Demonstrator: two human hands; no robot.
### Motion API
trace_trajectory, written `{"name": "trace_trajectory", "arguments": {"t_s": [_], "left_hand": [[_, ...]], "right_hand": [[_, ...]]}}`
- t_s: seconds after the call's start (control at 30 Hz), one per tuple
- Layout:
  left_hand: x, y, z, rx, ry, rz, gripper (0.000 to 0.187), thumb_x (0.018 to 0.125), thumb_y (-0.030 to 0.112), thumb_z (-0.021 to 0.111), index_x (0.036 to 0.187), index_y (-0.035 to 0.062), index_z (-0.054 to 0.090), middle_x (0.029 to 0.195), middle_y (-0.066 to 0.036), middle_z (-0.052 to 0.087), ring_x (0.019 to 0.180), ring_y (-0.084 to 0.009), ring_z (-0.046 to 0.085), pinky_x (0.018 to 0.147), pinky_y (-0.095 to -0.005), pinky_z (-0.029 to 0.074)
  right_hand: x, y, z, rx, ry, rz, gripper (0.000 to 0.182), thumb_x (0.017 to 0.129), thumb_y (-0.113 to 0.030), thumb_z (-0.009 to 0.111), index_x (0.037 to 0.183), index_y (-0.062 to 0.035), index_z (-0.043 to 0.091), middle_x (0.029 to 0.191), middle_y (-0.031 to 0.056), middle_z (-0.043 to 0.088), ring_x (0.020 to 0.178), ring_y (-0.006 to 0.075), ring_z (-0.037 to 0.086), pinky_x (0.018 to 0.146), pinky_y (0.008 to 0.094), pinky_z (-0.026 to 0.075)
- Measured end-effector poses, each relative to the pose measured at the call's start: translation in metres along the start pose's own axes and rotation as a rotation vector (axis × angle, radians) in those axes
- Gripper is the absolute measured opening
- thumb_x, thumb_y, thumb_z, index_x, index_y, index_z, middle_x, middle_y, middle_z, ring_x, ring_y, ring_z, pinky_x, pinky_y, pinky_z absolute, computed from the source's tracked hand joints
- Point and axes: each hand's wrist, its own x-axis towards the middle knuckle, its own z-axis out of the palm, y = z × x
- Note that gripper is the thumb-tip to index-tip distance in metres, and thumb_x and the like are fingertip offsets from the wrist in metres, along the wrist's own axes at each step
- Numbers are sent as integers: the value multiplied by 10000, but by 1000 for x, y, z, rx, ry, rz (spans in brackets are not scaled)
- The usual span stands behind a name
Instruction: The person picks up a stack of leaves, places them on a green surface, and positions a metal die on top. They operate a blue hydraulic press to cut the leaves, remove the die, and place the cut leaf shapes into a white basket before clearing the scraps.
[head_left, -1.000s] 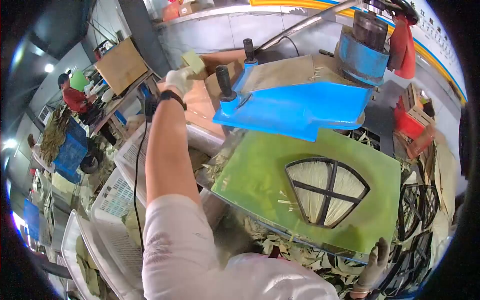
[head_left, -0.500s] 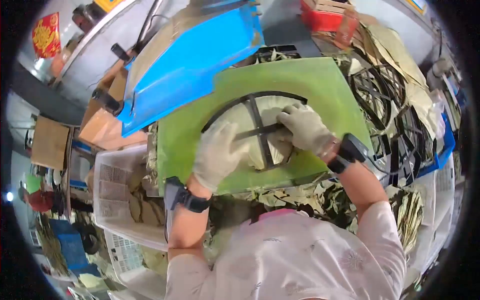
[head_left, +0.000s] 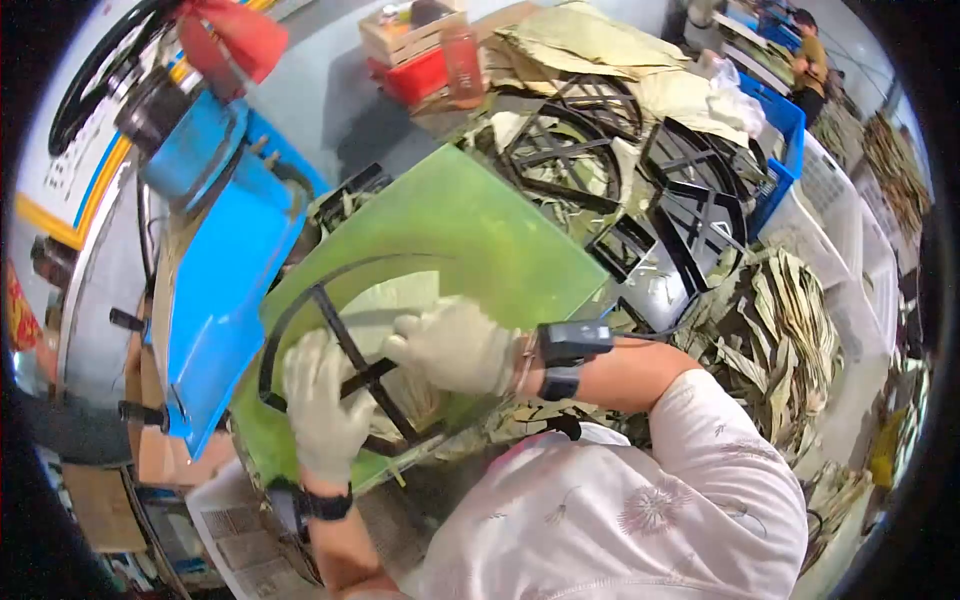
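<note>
On a green cutting board lies a black curved frame with crossed bars, like a cutting die. A pale dried leaf shows beneath it. My left hand, in a whitish glove, rests over the left side of the frame, fingers stretched out and thumb near the crossing of the bars. My right hand, gloved too, has its fingers curled at the right-hand bar by the crossing; its fingertips are partly hidden. Part of the frame's right side is covered by that hand.
Left of the board stands a machine with a blue cover. More black frames are heaped behind on the right. Dried leaves lie in bundles at right, near white crates. Another person stands far off.
The view has swung to the right, so the board appears turned and farther left. My right hand has shifted from the frame's outer rim to near the crossing; my left hand stays on the left side.
</note>
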Motion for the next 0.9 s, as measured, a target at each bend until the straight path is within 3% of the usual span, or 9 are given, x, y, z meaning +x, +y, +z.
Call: {"name": "trace_trajectory", "arguments": {"t_s": [0.1,0.17,0.3,0.33,0.43,0.7,0.77,0.87,0.9], "left_hand": [[-22,23,-6,-75,322,-32,415,865,152,718,1213,-38,594,1288,-231,617,1214,-452,564,1109,-593,390],[-48,29,14,-103,333,-187,388,893,138,692,1219,-46,591,1279,-232,618,1211,-456,560,1080,-582,407],[-87,36,50,-87,229,-339,380,931,173,644,1228,-57,585,1319,-245,588,1249,-462,528,1077,-576,397],[-93,38,56,-83,264,-387,389,952,203,619,1234,-62,582,1345,-252,567,1271,-464,507,1087,-575,385],[-107,38,77,-101,312,-500,470,1021,333,530,1247,-77,572,1393,-270,521,1312,-472,466,1106,-578,355],[-93,50,77,70,313,-485,605,1065,487,430,1249,-75,560,1328,-279,551,1270,-492,494,1074,-600,381],[-91,49,80,58,336,-479,605,1062,492,430,1239,-70,567,1321,-277,555,1264,-492,499,1078,-601,380],[-93,45,78,54,331,-471,617,1046,524,443,1220,-50,587,1305,-269,567,1246,-482,516,1084,-598,381],[-93,43,79,52,337,-477,619,1041,533,447,1220,-42,591,1304,-264,569,1246,-478,518,1085,-597,380]], "right_hand": [[-25,52,-13,106,185,173,179,791,-233,711,916,-116,661,809,109,662,755,333,688,638,458,539],[-43,94,-21,27,93,443,148,852,-239,695,940,-120,688,839,123,680,786,356,679,677,456,547],[-77,190,-24,63,224,791,304,878,-329,710,1078,-100,726,1002,176,725,952,376,698,821,443,555],[-71,197,-43,125,98,1027,302,875,-304,717,1112,-120,746,1019,190,725,958,370,698,835,439,541],[-94,270,-16,-37,123,1144,308,893,-339,711,1147,-170,754,1014,167,742,975,362,700,860,424,541],[-112,336,8,-106,98,1230,337,896,-355,715,1090,-80,738,970,225,721,966,402,687,828,454,529],[-114,339,9,-32,2,1242,373,929,-350,680,1176,-70,677,1110,223,706,1052,433,658,876,482,529],[-91,323,4,45,129,1032,432,872,-287,736,1222,-46,658,1132,263,683,1087,430,644,909,482,528],[-71,301,1,-233,119,933,416,876,-266,741,1214,-35,668,1199,239,671,1093,425,646,925,457,534]]}}
